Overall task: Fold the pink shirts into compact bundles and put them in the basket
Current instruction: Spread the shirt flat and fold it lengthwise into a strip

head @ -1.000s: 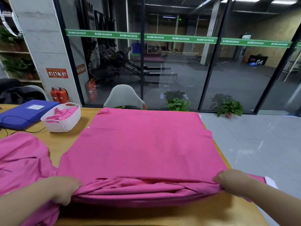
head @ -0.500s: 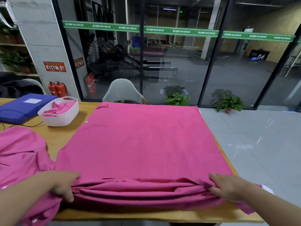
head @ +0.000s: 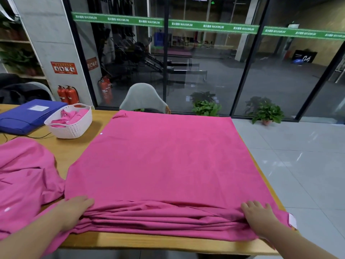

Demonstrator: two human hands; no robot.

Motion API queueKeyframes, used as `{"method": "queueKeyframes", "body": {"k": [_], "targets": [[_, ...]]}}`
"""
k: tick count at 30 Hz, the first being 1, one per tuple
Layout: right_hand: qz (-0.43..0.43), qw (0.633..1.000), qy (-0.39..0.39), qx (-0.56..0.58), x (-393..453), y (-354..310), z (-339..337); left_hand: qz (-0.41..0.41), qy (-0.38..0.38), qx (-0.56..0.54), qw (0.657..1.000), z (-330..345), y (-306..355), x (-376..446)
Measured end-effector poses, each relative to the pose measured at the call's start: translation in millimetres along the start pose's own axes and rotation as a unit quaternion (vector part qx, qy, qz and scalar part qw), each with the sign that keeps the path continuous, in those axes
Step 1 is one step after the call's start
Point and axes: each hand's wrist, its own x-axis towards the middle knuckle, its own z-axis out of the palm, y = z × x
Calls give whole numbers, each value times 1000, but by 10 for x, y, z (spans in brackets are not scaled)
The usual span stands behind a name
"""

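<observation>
Bare table (head: pixel 78 146) strip to basket (head: pixel 70 126); shirt pile (head: pixel 24 176) flanks left.

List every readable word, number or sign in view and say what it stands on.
"MAXIMUM", repeated: green band across the glass wall; the characters beside it are too blurred.
"04": dark board behind the glass.
Red notice on the pillar: too small.
Red sign behind the glass: blurred.
White label on the blue folder: unreadable.

Blue folder (head: pixel 28 116) at far left of wooden table (head: pixel 61 152), black cable (head: pixel 37 136) just beside. Grey chair (head: pixel 142 98) behind table. Red fire extinguishers (head: pixel 68 94) by pillar. Two potted plants (head: pixel 267 112) on floor along glass wall.
</observation>
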Motion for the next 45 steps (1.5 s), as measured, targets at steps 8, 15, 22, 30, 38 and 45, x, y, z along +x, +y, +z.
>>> {"method": "queueKeyframes", "body": {"k": [8,15,22,30,38,45], "targets": [[-112,978,-34,170,208,-398,-563,-42,-33,-236,970,-92,-177,54],[-245,950,37,188,357,-985,-546,-118,75,-292,946,140,-158,157],[-238,950,20,203,445,-1411,-1129,-261,110,-398,873,395,-633,350],[-249,934,-12,258,558,-2278,-1420,-202,5,-391,898,396,-765,431],[-190,950,-37,245,672,-2420,-1440,-188,-37,-232,954,505,-1160,302],[-141,966,-32,213,736,-2592,-1555,-113,-89,-27,989,256,-1112,384]]}}
